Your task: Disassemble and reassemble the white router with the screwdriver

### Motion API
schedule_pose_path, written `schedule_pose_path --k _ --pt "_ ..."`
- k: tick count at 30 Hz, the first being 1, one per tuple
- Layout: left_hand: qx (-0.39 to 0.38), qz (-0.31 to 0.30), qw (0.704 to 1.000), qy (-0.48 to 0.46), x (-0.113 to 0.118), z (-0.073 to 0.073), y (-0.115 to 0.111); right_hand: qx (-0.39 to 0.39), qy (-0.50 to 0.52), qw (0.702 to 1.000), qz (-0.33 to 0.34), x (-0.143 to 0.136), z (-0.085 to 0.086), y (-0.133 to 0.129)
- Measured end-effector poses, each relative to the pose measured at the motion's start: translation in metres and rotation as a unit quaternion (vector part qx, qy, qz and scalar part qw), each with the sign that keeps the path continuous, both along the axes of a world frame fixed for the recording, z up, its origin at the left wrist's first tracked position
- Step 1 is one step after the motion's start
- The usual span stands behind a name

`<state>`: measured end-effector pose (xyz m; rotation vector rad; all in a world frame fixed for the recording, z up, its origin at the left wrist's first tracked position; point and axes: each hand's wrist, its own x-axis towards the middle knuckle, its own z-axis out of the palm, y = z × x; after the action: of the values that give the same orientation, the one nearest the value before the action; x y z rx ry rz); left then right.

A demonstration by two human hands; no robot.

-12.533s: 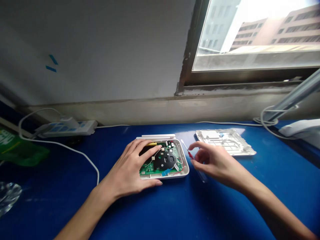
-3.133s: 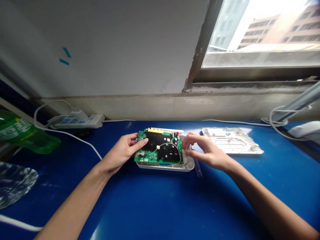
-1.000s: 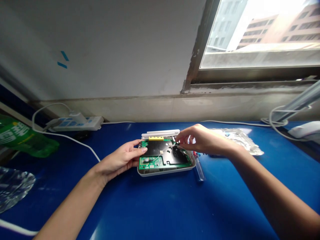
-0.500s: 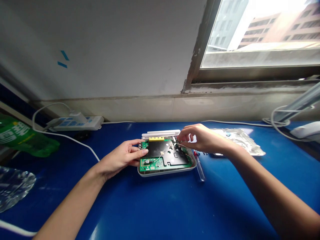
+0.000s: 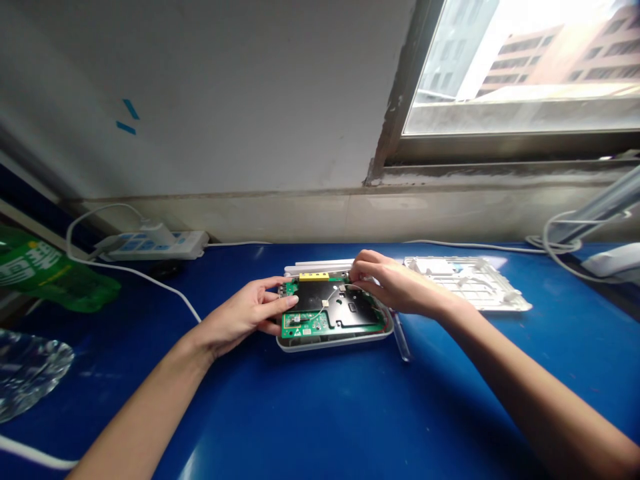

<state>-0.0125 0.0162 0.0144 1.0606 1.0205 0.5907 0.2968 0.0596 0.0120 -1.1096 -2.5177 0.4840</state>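
A router's green circuit board (image 5: 320,328) with a black metal plate (image 5: 313,293) lies in a white plastic casing (image 5: 330,345). My left hand (image 5: 257,307) grips the left end of the router, thumb on the black plate and fingers round the edge. At the board's back right corner, my right hand (image 5: 377,277) has its fingers pinched together; whatever is between them is hidden. A thin white antenna wire (image 5: 356,287) runs over the plate toward that hand. Along the back edge sits a yellow port block (image 5: 314,277).
A white casing cover (image 5: 480,283) lies to the right, and a clear-handled screwdriver (image 5: 401,340) beside the router. Behind on the left are a power strip (image 5: 157,245) and white cable (image 5: 150,268). A green bottle (image 5: 55,270) and a clear bottle (image 5: 33,373) lie far left.
My right hand has shifted slightly left and lower over the board's back right corner, uncovering more of the cover. My left hand keeps its hold.
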Motion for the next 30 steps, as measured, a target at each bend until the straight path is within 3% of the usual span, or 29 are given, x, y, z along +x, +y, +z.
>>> schedule_pose_path --k 8,18,24,30 --pt "0.083 -0.004 0.990 0.115 -0.003 0.004 -0.003 0.035 -0.014 0.999 0.009 -0.001 -0.005 0.000" --pt "0.224 0.081 0.941 0.240 0.000 0.010 -0.006 0.089 -0.043 0.995 0.000 -0.002 -0.012 0.001" --pt "0.238 0.025 0.947 0.215 -0.009 0.013 -0.004 0.124 -0.044 0.991 -0.007 -0.001 -0.017 0.004" --pt "0.315 0.044 0.911 0.264 -0.010 0.012 -0.003 0.140 -0.029 0.990 -0.001 -0.001 -0.021 0.007"
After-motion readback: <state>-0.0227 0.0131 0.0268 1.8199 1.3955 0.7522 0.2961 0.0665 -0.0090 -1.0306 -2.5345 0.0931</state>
